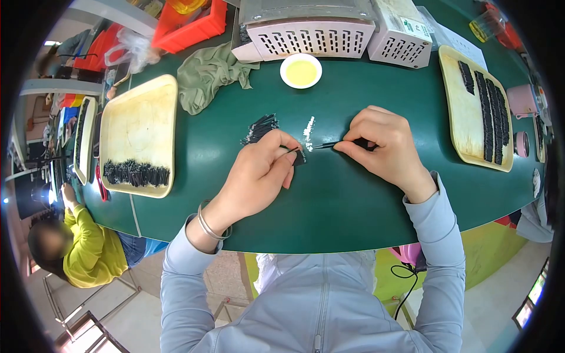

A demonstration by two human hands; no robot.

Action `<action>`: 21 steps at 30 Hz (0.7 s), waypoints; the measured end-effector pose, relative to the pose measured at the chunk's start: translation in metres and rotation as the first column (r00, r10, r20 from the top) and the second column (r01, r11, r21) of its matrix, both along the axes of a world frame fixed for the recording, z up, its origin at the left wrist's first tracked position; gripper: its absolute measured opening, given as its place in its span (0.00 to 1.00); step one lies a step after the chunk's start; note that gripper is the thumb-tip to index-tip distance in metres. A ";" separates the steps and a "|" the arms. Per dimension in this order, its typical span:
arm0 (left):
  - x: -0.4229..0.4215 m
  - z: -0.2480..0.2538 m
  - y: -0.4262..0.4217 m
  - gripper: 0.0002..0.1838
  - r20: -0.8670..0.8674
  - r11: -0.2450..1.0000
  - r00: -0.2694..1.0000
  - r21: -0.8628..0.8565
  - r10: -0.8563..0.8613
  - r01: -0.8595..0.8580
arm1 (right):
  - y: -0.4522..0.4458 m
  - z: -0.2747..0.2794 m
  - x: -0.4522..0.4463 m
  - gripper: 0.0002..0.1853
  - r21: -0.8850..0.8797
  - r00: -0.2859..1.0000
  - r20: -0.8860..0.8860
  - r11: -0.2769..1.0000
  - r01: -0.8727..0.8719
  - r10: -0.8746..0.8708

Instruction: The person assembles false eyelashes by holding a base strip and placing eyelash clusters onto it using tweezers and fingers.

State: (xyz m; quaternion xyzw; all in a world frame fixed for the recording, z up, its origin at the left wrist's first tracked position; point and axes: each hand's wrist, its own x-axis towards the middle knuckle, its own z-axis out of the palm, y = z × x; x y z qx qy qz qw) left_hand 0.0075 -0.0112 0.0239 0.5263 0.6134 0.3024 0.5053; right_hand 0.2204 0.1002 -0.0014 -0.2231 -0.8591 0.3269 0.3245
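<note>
My left hand [265, 167] pinches a small black part [301, 157] that has tiny pale marks along it; its exact kind is too small to make out. In my right hand [382, 141] are dark tweezers [325, 145], their tips pointing left, close to the black part and the white pieces. These tiny white pieces [309, 128] lie in a narrow strip on the green table [329, 217]. Just beyond my left hand rests a heap of thin black parts [261, 127]. A white bowl [301, 71] with yellow contents stands farther back.
On the left is a cream tray [138, 126] with black parts along its near end; on the right, another tray [465, 129] bears rows of them. A green cloth [209, 73], a red bin [191, 26] and perforated metal boxes [312, 38] line the back. A person in yellow [94, 253] sits at left.
</note>
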 end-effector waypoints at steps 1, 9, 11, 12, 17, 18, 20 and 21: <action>0.001 -0.003 -0.001 0.06 -0.069 0.998 0.998 0.061 -0.011 0.015 | 0.000 0.000 0.000 0.09 0.045 1.000 0.027 0.999 0.004 -0.005; 0.004 -0.002 -0.003 0.06 -0.233 0.988 0.972 0.135 -0.035 0.068 | -0.002 0.003 0.000 0.11 0.127 0.995 0.094 0.992 0.014 -0.026; 0.004 -0.003 -0.003 0.06 -0.238 0.989 0.971 0.132 -0.039 0.072 | -0.001 0.003 0.000 0.10 0.126 0.995 0.097 0.992 0.005 -0.018; 0.004 -0.005 -0.003 0.06 -0.239 0.985 0.970 0.156 -0.038 0.077 | -0.001 0.002 0.001 0.10 0.125 0.995 0.097 0.992 0.005 -0.017; 0.001 -0.002 -0.002 0.06 -0.039 0.999 0.999 0.038 -0.028 0.029 | -0.002 0.002 0.000 0.10 0.064 1.000 0.027 0.998 -0.006 0.004; 0.000 0.001 -0.001 0.06 0.062 0.999 0.998 -0.050 -0.009 0.012 | -0.003 0.003 -0.001 0.09 0.008 1.000 -0.011 1.000 -0.012 0.013; 0.000 0.004 0.000 0.06 0.138 0.995 0.990 -0.096 0.004 0.010 | -0.003 0.005 -0.002 0.09 -0.047 0.999 -0.049 0.999 -0.022 0.019; -0.001 0.005 0.000 0.07 0.213 0.990 0.977 -0.144 0.020 0.011 | -0.003 0.006 -0.002 0.09 -0.059 0.998 -0.065 0.998 -0.031 0.028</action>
